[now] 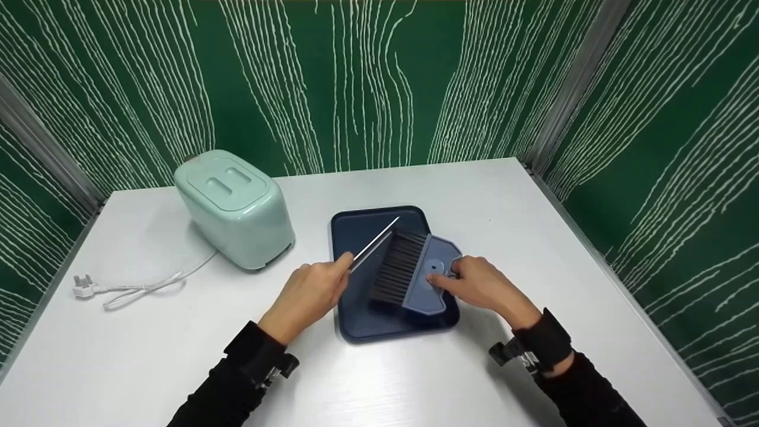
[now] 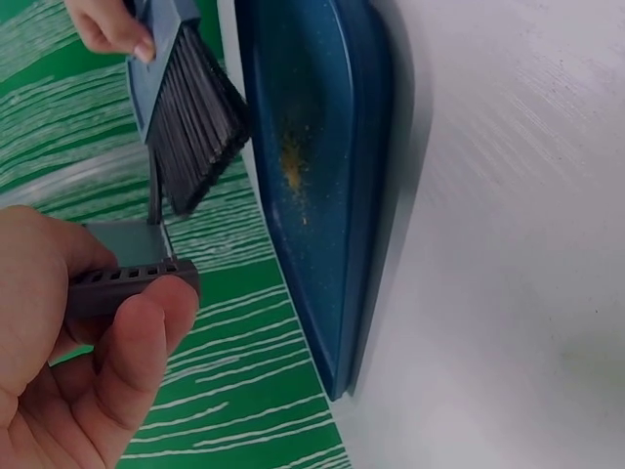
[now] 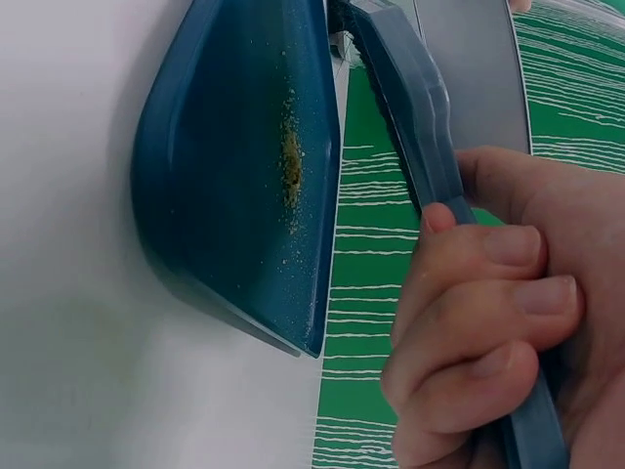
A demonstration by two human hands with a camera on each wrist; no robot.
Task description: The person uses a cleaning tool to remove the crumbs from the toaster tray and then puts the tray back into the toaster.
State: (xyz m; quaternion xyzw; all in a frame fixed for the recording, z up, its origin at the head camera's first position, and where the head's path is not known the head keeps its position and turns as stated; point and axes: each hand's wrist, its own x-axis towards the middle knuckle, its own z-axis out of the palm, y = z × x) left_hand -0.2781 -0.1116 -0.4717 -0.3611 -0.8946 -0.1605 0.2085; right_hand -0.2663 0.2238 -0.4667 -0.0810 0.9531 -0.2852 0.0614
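My left hand [image 1: 311, 293] grips the dark slotted handle [image 2: 132, 288] of a thin metal crumb tray [image 1: 372, 244]. The crumb tray is tilted up, nearly edge-on in the head view, over a dark blue tray [image 1: 356, 317]. My right hand [image 1: 477, 281] holds a blue-grey brush [image 1: 424, 299] with fingers curled round its handle. Its dark bristles [image 1: 398, 270] face the crumb tray and are raised above the blue tray. A small pile of yellowish-brown crumbs [image 3: 291, 166] lies on the blue tray, with finer specks scattered round it.
A mint-green toaster [image 1: 237, 207] stands at the back left of the white table [image 1: 379, 385]. Its white cord lies bundled beside it, ending in a plug [image 1: 83, 287]. Green walls [image 1: 379, 89] with white streaks enclose the back and sides.
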